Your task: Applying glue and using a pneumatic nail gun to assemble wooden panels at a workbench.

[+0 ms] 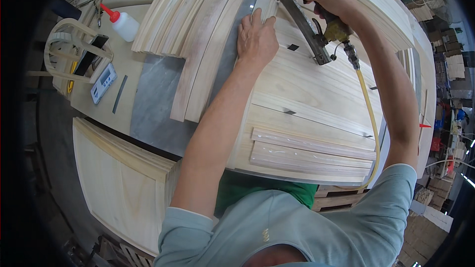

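Observation:
In my right hand [335, 1] is a pneumatic nail gun [303, 22], gripped by its handle, with its nose over the far left corner of a pale wooden panel [307, 81]. A yellow air hose [370, 113] runs from the gun down past the panel's right side. My left hand [257, 39] lies flat near the panel's left edge, fingers spread, just short of the gun's nose. Small dark pieces [293, 47] show on the panel. On its near part rest two wooden strips [311, 151] with whitish glue on them.
Left of the panel lie many long wooden strips [195, 24]. Beyond them are a white glue bottle [125, 27] with a red cap, a small digital device [103, 84] and a wooden frame [59, 52]. Stacked panels stand at lower left [123, 178] and far right [381, 5].

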Demonstrator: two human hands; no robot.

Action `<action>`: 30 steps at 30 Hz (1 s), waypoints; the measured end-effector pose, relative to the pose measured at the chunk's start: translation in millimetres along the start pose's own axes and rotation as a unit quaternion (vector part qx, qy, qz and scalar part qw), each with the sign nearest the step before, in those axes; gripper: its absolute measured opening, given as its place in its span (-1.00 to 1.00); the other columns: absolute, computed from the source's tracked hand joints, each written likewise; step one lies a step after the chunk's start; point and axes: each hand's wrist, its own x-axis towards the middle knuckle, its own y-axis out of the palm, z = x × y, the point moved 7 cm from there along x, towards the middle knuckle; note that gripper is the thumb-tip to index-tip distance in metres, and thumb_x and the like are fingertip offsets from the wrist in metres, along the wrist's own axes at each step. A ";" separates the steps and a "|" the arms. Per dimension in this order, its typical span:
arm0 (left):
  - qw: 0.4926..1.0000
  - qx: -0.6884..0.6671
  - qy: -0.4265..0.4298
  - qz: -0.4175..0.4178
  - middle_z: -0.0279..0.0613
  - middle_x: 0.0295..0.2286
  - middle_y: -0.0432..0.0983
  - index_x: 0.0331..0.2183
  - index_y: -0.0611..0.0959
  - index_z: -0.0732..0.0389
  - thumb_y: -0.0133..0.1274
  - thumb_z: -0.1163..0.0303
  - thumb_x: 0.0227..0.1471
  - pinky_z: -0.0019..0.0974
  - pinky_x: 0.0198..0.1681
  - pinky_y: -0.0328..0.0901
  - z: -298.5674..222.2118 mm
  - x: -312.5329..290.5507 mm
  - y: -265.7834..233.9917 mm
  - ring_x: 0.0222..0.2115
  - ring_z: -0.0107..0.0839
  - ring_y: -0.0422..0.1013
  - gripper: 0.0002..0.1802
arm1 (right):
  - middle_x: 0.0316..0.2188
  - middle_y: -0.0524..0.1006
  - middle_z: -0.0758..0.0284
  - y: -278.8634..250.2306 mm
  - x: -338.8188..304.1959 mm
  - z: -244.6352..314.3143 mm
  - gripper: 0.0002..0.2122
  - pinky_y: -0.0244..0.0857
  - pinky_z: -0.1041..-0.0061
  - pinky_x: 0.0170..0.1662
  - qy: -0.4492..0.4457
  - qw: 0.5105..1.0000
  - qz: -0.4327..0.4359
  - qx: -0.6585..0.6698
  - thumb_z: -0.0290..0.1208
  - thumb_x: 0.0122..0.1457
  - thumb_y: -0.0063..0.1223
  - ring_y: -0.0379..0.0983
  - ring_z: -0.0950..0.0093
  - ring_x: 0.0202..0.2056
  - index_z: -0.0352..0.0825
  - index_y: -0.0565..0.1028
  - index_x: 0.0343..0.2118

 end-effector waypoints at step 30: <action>0.913 -0.020 0.282 0.292 -0.12 -0.02 0.33 -0.06 0.45 0.22 0.11 0.56 -0.24 -0.13 0.08 0.16 -24.6 -216.6 -184.6 0.06 -0.14 0.21 -0.43 | -0.64 0.42 0.40 70.9 -353.4 30.7 -0.77 0.19 0.66 -0.57 0.108 0.973 0.068 0.191 -0.46 -0.02 0.14 0.33 0.67 -0.63 -0.50 0.43 -0.35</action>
